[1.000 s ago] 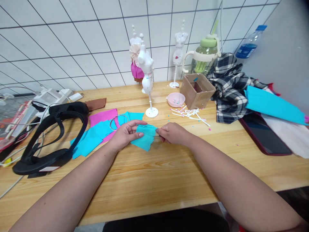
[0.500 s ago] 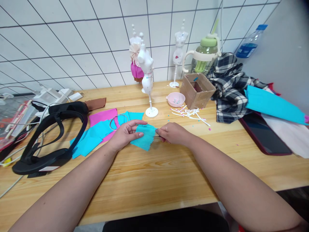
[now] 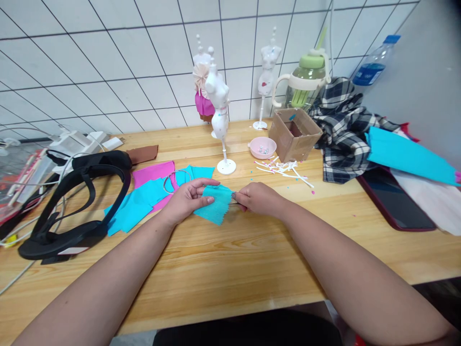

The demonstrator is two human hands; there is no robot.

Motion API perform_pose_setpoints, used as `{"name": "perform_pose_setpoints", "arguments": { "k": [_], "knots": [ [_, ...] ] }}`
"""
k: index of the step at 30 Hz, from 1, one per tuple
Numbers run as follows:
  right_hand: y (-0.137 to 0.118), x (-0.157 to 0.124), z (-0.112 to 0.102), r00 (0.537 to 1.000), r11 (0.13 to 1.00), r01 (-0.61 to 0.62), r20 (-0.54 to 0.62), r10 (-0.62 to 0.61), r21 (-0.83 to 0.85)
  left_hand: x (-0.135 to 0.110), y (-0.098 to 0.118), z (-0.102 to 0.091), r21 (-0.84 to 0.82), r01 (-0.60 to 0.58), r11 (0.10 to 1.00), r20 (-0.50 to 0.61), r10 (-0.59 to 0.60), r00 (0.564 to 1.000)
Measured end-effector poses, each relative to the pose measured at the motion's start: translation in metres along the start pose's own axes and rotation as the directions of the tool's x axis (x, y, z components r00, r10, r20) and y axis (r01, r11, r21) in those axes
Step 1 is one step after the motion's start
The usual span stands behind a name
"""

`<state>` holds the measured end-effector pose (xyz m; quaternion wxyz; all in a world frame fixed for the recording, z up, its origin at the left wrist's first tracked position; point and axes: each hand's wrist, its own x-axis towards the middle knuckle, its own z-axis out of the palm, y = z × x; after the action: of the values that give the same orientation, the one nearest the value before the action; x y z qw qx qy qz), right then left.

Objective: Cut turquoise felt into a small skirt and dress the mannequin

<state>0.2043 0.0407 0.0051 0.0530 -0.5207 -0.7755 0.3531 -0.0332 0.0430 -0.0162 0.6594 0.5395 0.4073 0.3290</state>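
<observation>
My left hand (image 3: 189, 198) holds a small turquoise piece of cloth (image 3: 216, 206) between thumb and fingers. The piece hangs in front of my fingers, and its right and lower edges are jagged. At its upper right corner, my right hand (image 3: 257, 198) is closed in a pinch against the edge. A thin dark line shows by those fingertips; I cannot make out what it is. Left of my left hand, more turquoise pieces (image 3: 139, 204) overlap a magenta piece (image 3: 153, 174), with a round hoop (image 3: 166, 185) on top.
White mini dress forms (image 3: 219, 105) stand behind my hands. A pink dish (image 3: 262, 148), a cardboard box (image 3: 295, 134) and white scraps (image 3: 286, 169) lie to the right, with a phone (image 3: 396, 199) beyond. A black headset (image 3: 75, 206) and cables are on the left.
Both hands keep nearly the same position and grip on the turquoise cloth. No clear movement shows.
</observation>
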Motion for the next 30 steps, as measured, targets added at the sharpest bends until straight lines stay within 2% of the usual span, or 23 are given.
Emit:
{"name": "perform_pose_setpoints", "arguments": {
  "k": [10,15,18,22,25,30],
  "knots": [
    [0.001,-0.001,-0.001,1.000,0.999,0.012,-0.023,-0.013,-0.034,0.001,-0.003,-0.002,0.015,-0.010,1.000,-0.012,0.010,1.000],
    [0.009,-0.002,-0.012,0.990,0.995,-0.061,-0.134,0.050,-0.079,0.002,-0.003,-0.001,0.000,-0.059,0.998,-0.029,0.059,0.998],
    [0.016,-0.006,-0.024,0.959,0.978,-0.186,-0.232,0.160,-0.097,0.002,-0.002,0.000,-0.002,-0.083,0.997,-0.046,0.083,0.996],
    [0.023,-0.013,-0.038,0.858,0.924,-0.357,-0.438,0.267,-0.136,0.002,-0.002,0.002,0.000,-0.111,0.994,-0.054,0.111,0.992],
    [0.027,-0.015,-0.042,0.800,0.889,-0.427,-0.527,0.287,-0.165,0.001,-0.002,0.003,0.048,-0.135,0.990,-0.052,0.137,0.989],
    [0.038,-0.010,-0.037,0.811,0.842,-0.454,-0.526,0.256,-0.290,-0.003,-0.002,0.006,0.182,-0.155,0.971,-0.034,0.164,0.986]
  ]
}}
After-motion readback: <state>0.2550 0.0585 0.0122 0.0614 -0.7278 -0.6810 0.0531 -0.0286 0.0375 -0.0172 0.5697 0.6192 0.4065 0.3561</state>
